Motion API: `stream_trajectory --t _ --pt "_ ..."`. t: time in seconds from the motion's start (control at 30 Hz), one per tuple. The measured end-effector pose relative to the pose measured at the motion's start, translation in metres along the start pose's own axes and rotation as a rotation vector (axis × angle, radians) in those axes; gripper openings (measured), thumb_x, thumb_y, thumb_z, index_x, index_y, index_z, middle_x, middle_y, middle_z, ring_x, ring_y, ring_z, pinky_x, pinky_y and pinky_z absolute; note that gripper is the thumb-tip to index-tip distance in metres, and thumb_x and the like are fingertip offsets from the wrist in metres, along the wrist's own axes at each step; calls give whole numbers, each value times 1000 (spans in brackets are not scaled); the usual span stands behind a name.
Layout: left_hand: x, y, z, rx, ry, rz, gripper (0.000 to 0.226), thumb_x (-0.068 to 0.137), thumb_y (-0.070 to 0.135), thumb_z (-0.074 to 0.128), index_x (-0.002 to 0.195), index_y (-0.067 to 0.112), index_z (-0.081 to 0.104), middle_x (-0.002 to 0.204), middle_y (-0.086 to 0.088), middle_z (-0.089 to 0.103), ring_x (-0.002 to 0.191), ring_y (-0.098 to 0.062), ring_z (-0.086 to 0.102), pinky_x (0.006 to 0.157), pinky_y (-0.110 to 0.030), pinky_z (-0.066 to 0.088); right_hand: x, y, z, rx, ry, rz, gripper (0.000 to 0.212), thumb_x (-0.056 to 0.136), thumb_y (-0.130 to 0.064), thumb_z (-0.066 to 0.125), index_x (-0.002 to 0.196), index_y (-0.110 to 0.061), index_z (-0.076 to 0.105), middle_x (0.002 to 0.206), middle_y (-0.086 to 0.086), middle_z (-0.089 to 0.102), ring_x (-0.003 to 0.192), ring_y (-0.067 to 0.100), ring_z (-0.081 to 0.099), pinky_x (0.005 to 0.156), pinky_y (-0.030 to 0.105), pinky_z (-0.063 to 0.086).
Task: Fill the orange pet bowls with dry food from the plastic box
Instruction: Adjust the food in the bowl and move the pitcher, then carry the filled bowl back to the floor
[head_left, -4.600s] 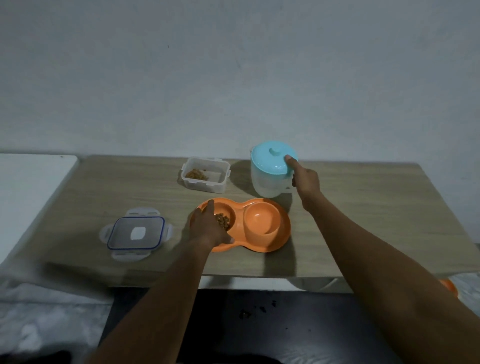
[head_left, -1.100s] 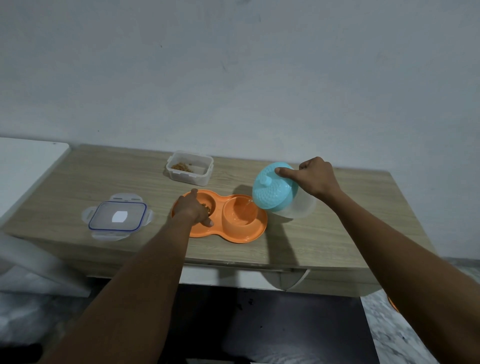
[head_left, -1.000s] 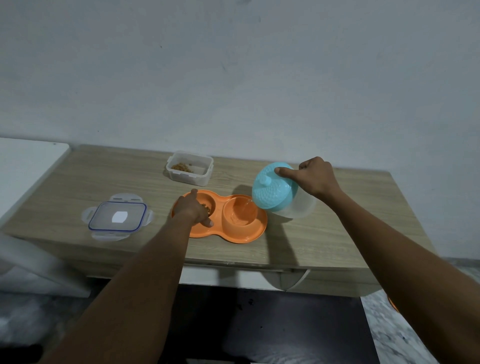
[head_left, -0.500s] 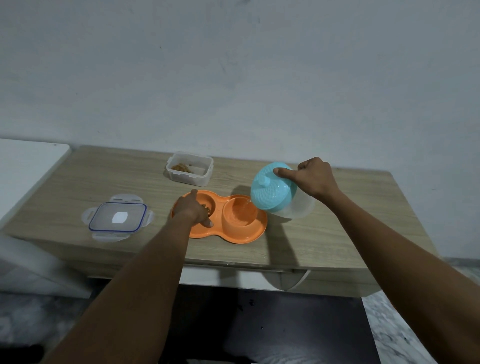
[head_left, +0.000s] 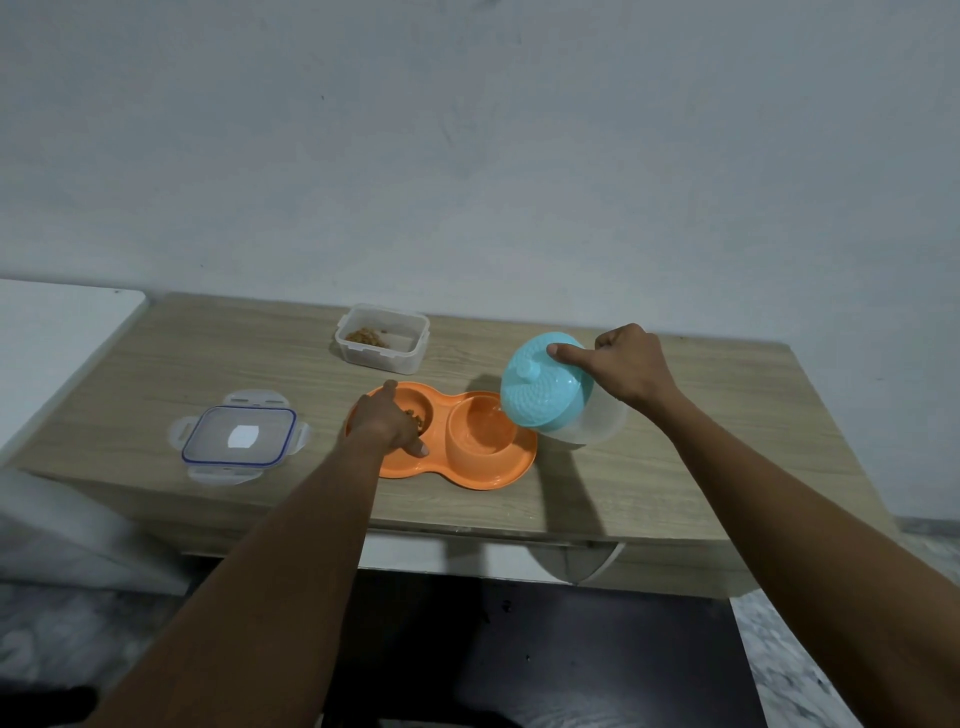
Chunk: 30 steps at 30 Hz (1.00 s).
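Note:
The orange double pet bowl (head_left: 485, 470) sits near the table's front edge. Its left cup holds brown dry food, and my left hand (head_left: 387, 418) rests over that cup, gripping the bowl's left rim. My right hand (head_left: 626, 364) holds a translucent jug with a teal lid (head_left: 545, 387), tipped to the left over the right cup (head_left: 480, 428), where clear liquid runs in. The plastic box (head_left: 383, 339) stands open behind the bowl with a little dry food in its left corner.
The box's clear lid with a blue rim (head_left: 239, 435) lies flat at the left of the wooden table (head_left: 649, 483). A white surface (head_left: 57, 332) adjoins the table's left end. A wall stands right behind the table.
Since 4.6 s ago my right hand lifted the teal-lidded jug and tipped it left over the right cup. In the last second the tilt grew slightly; my left hand stayed on the bowl.

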<state>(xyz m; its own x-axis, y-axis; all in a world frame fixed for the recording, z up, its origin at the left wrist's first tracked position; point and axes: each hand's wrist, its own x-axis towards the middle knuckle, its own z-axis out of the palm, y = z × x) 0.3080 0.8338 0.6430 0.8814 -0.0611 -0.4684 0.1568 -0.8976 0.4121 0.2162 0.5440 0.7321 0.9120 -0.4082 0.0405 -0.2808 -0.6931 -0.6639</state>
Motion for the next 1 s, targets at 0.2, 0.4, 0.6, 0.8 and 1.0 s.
stream_trajectory --t 0.2,0.4,0.6,0.8,1.0 --pt "-1 0 -1 6 8 9 133 54 21 96 157 24 12 159 -15 30 146 -36 29 111 -51 38 -1 5 2 89 10 36 63 73 -58 81 51 -12 44 53 6 42 53 17 40 54 31 29" --pt "0 -1 0 0 17 25 129 56 21 95 157 24 15 157 -15 32 144 -37 31 110 -50 39 12 8 14 354 89 135 65 65 -57 85 51 -15 38 53 1 36 57 18 36 58 36 29" --pt "2 -1 1 -9 30 26 134 50 24 97 157 24 16 157 -16 33 143 -35 35 109 -46 40 40 3 41 571 121 221 66 65 -56 86 48 -19 34 49 -4 30 53 15 30 56 34 25" --pt "4 -4 1 -5 19 60 133 52 26 96 158 18 14 157 -19 29 144 -34 32 111 -40 35 65 -5 71 712 96 318 66 66 -57 85 51 -20 32 55 -2 31 60 17 32 59 36 27" --pt "8 -7 0 -50 14 59 135 48 21 97 157 18 17 157 -21 29 145 -35 30 110 -42 36 77 -10 88 812 100 404 55 70 -53 84 57 -16 46 54 -4 44 62 17 43 61 37 40"
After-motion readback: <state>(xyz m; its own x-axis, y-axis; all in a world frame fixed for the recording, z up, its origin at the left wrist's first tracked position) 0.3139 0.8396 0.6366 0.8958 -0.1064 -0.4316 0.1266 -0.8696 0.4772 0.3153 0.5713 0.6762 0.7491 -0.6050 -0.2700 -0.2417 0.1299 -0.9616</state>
